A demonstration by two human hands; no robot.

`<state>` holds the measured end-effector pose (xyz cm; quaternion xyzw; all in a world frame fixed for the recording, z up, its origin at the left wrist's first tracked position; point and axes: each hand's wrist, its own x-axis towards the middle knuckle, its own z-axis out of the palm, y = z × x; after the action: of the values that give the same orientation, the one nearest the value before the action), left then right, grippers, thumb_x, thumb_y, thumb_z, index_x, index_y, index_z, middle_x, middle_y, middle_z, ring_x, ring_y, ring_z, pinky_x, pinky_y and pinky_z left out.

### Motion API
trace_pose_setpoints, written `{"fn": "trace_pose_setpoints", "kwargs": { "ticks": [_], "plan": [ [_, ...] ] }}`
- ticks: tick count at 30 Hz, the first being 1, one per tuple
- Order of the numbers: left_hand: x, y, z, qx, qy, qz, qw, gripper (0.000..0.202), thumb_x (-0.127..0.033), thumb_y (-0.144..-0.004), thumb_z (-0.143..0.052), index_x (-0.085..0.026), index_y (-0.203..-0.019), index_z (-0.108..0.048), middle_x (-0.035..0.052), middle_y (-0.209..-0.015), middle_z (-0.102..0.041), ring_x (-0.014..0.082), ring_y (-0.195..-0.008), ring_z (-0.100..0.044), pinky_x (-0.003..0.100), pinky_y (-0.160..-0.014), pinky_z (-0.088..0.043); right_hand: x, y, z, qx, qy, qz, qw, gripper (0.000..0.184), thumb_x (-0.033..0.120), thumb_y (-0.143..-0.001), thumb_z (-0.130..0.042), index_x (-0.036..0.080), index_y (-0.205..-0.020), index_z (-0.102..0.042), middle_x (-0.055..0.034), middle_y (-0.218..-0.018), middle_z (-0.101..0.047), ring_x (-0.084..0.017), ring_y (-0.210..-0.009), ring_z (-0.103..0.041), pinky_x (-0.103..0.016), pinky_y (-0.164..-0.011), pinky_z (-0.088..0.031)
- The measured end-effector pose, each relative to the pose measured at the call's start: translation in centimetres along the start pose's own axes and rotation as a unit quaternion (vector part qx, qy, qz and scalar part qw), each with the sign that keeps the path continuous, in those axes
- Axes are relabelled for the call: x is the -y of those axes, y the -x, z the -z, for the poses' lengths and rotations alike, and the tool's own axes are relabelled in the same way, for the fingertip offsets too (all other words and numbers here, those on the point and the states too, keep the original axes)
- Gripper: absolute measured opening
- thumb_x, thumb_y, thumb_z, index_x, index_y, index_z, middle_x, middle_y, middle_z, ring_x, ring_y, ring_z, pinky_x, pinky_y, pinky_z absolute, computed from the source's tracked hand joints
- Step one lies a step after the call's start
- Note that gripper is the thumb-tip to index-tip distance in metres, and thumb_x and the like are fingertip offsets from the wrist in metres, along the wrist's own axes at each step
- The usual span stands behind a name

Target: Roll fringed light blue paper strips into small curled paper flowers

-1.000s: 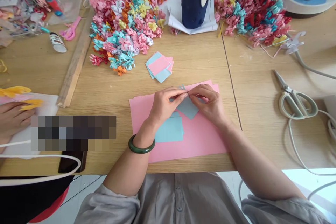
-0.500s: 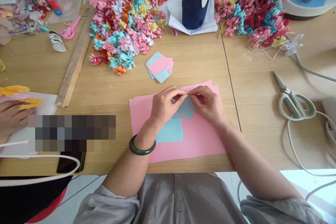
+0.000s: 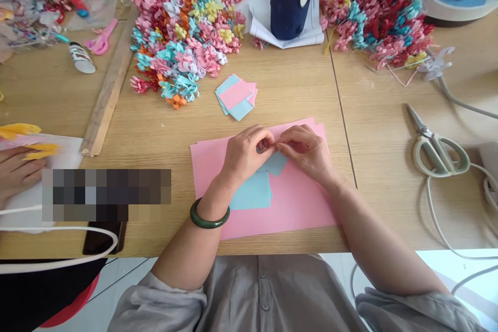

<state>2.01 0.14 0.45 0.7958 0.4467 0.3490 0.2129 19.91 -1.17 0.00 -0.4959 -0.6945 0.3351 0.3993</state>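
Note:
My left hand (image 3: 247, 155) and my right hand (image 3: 305, 153) meet fingertip to fingertip over pink paper sheets (image 3: 299, 207). Both are closed in a pinch at the upper edge of a small blue paper piece (image 3: 277, 164); the fingers hide part of it. Just below lies a larger light blue paper rectangle (image 3: 252, 192), flat on the pink sheets and partly covered by my left hand. Beyond my hands is a small stack of pink and blue paper pieces (image 3: 236, 96).
Heaps of curled paper flowers (image 3: 187, 36) lie at the back beside a dark blue bottle (image 3: 290, 5). Scissors (image 3: 439, 150) and cables are on the right. On the left are a wooden strip (image 3: 107, 98), a phone (image 3: 103, 238) and another person's hand (image 3: 21, 171).
My fingers have shifted slightly at the pinch, with the left fingers more curled and both thumbs closer together. The small blue piece shows a little less. The view has moved slightly.

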Motion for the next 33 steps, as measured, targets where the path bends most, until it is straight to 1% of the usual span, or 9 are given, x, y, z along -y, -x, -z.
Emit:
{"fn": "trace_pose_setpoints", "kwargs": {
  "ticks": [3, 5, 8, 11, 15, 22, 27, 30, 33],
  "plan": [
    [-0.1, 0.0, 0.0, 0.001, -0.031, -0.026, 0.999, 0.021, -0.024, -0.086, -0.068, -0.019, -0.070, -0.056, -0.0021, -0.068, -0.059, 0.0109, -0.065, -0.055, 0.023, -0.063, -0.042, -0.1, -0.1, 0.1, 0.013, -0.043, -0.021, 0.999, 0.029, 0.049, -0.086, -0.067, 0.023, -0.074, -0.069, -0.0029, -0.079, -0.068, -0.019, -0.081, -0.057, -0.034, -0.074, -0.046],
    [-0.2, -0.1, 0.0, -0.008, -0.017, -0.020, 1.000, 0.020, -0.027, -0.086, -0.070, -0.019, -0.071, -0.058, -0.0018, -0.069, -0.061, 0.0106, -0.064, -0.054, 0.023, -0.063, -0.043, -0.1, -0.1, 0.1, 0.005, -0.077, -0.047, 0.996, 0.033, 0.053, -0.085, -0.066, 0.022, -0.074, -0.069, -0.0033, -0.080, -0.067, -0.018, -0.080, -0.057, -0.033, -0.073, -0.046],
    [-0.3, -0.2, 0.1, -0.029, 0.055, 0.017, 0.998, 0.010, -0.029, -0.086, -0.070, -0.019, -0.084, -0.068, 0.0005, -0.080, -0.067, 0.0099, -0.065, -0.057, 0.022, -0.065, -0.047, 0.1, -0.2, 0.2, -0.026, -0.135, -0.105, 0.985, 0.036, 0.055, -0.083, -0.067, 0.020, -0.075, -0.068, -0.0027, -0.079, -0.065, -0.016, -0.076, -0.057, -0.030, -0.069, -0.046],
    [-0.5, -0.3, 0.1, -0.033, 0.106, 0.026, 0.993, 0.016, -0.026, -0.093, -0.060, -0.019, -0.098, -0.073, 0.0048, -0.091, -0.072, 0.0118, -0.077, -0.064, 0.022, -0.069, -0.050, 0.3, -0.3, 0.3, -0.041, -0.160, -0.141, 0.976, 0.035, 0.053, -0.083, -0.069, 0.019, -0.073, -0.068, -0.0011, -0.074, -0.064, -0.014, -0.070, -0.055, -0.029, -0.066, -0.044],
    [-0.6, -0.1, -0.5, -0.036, 0.121, 0.012, 0.992, 0.017, -0.027, -0.094, -0.060, -0.019, -0.097, -0.075, 0.0055, -0.092, -0.074, 0.0132, -0.084, -0.068, 0.023, -0.070, -0.052, 0.3, -0.3, 0.2, -0.042, -0.164, -0.138, 0.976, 0.034, 0.053, -0.081, -0.071, 0.019, -0.076, -0.071, -0.0017, -0.078, -0.067, -0.015, -0.074, -0.058, -0.029, -0.069, -0.045],
    [-0.8, 0.2, -0.8, -0.078, 0.037, -0.009, 0.996, 0.014, -0.021, -0.092, -0.060, -0.020, -0.089, -0.074, 0.0035, -0.085, -0.073, 0.0133, -0.080, -0.067, 0.025, -0.074, -0.052, 0.1, -0.2, 0.0, -0.033, -0.134, -0.108, 0.984, 0.032, 0.050, -0.087, -0.064, 0.020, -0.078, -0.071, -0.0026, -0.080, -0.068, -0.016, -0.078, -0.061, -0.030, -0.072, -0.048],
    [-1.2, 0.0, -0.6, -0.084, 0.129, 0.065, 0.986, 0.008, -0.020, -0.087, -0.067, -0.019, -0.083, -0.074, 0.0029, -0.082, -0.073, 0.0127, -0.077, -0.067, 0.023, -0.070, -0.053, 0.1, 0.0, -0.2, -0.023, -0.127, -0.110, 0.986, 0.016, 0.035, -0.085, -0.067, 0.020, -0.084, -0.070, -0.0021, -0.083, -0.071, -0.015, -0.078, -0.064, -0.029, -0.072, -0.052],
    [-1.3, -0.1, -0.6, -0.063, 0.196, 0.127, 0.970, 0.004, -0.021, -0.084, -0.071, -0.018, -0.082, -0.073, 0.0021, -0.084, -0.074, 0.0125, -0.077, -0.068, 0.023, -0.070, -0.055, 0.1, 0.0, -0.2, -0.022, -0.111, -0.101, 0.988, 0.014, 0.033, -0.086, -0.066, 0.020, -0.083, -0.069, -0.0023, -0.084, -0.071, -0.015, -0.079, -0.064, -0.030, -0.074, -0.053],
    [-1.4, -0.1, -0.6, -0.053, 0.223, 0.161, 0.960, 0.002, -0.020, -0.082, -0.072, -0.018, -0.082, -0.072, 0.0018, -0.085, -0.075, 0.0130, -0.078, -0.069, 0.024, -0.071, -0.056, 0.3, 0.1, -0.1, -0.015, -0.111, -0.099, 0.989, 0.012, 0.031, -0.085, -0.065, 0.020, -0.083, -0.068, -0.0020, -0.086, -0.071, -0.016, -0.081, -0.064, -0.030, -0.075, -0.053]
  ]
}}
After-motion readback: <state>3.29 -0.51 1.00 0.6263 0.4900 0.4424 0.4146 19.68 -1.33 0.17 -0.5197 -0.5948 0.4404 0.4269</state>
